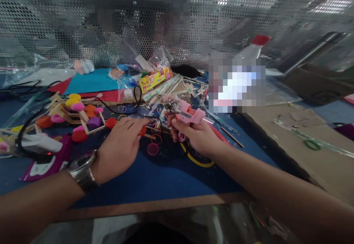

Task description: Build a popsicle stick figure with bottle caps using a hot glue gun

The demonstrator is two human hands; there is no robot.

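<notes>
My right hand [201,137] is wrapped around the handle of a pink hot glue gun [190,114], its nozzle end pointing left. A clear glue stick [208,120] pokes out of the back. My left hand [120,148], wearing a metal watch [83,168] on its wrist, is curled over a craft-stick piece with an orange disc [142,131]; the fingers partly hide it. A red disc [111,122] shows beside the knuckles. Left of that hand stands a craft-stick model [80,117] with several colourful discs.
A purple packet [62,155] lies by the left forearm. Black cables run across the blue table [166,185]. Farther back are a yellow box [155,79], loose craft sticks [177,87] and blue sheets [94,81]. Brown cardboard [298,137] lies right; a perforated metal screen [155,15] stands behind.
</notes>
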